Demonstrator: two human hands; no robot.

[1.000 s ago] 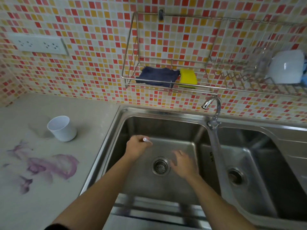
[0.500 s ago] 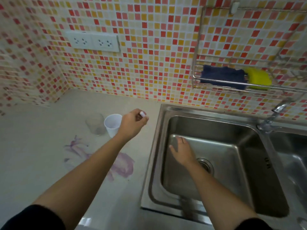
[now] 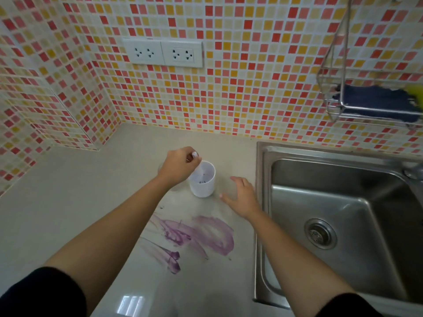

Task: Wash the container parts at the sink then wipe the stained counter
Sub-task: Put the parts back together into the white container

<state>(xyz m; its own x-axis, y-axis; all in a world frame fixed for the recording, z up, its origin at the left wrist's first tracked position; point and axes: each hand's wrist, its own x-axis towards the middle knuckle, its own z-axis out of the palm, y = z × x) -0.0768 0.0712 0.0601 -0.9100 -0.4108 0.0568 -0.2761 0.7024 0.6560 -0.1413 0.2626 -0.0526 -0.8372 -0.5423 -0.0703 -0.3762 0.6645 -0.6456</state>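
Landmark: the white cup (image 3: 202,179) is taken as the reference; it stands upright on the grey counter (image 3: 68,202), between the back wall and the purple stain (image 3: 194,236).

Left hand (image 3: 177,167): it is held just over the cup's left rim, the fingers curled closed and pinched on a small white-tipped piece (image 3: 194,154). What that piece is cannot be told; it appears to be one of the container parts.

Right hand (image 3: 242,196): it is held low over the counter just to the right of the cup, palm down, fingers loosely spread and empty. No contact with the cup is seen.

Cup contents: dark specks are seen at the bottom; nothing more can be made out.

Clear part: a faint transparent vessel (image 3: 168,177) seems to sit behind and left of the cup, mostly hidden by the left hand.

Sink (image 3: 343,202): it lies to the right of the cup, beyond the right hand.

Deciding relation: the cup's open mouth lies directly below and slightly right of the pinching left fingers, its long axis vertical. The left hand is judged the nearer to the mouth, the right hand the nearer to the cup's wall.

Step judged: the small piece is probably to be dropped in or stirred, with the cup to be steadied or lifted toward the sink from the right.

Stain: it lies on the near side of the cup, not yet wiped.
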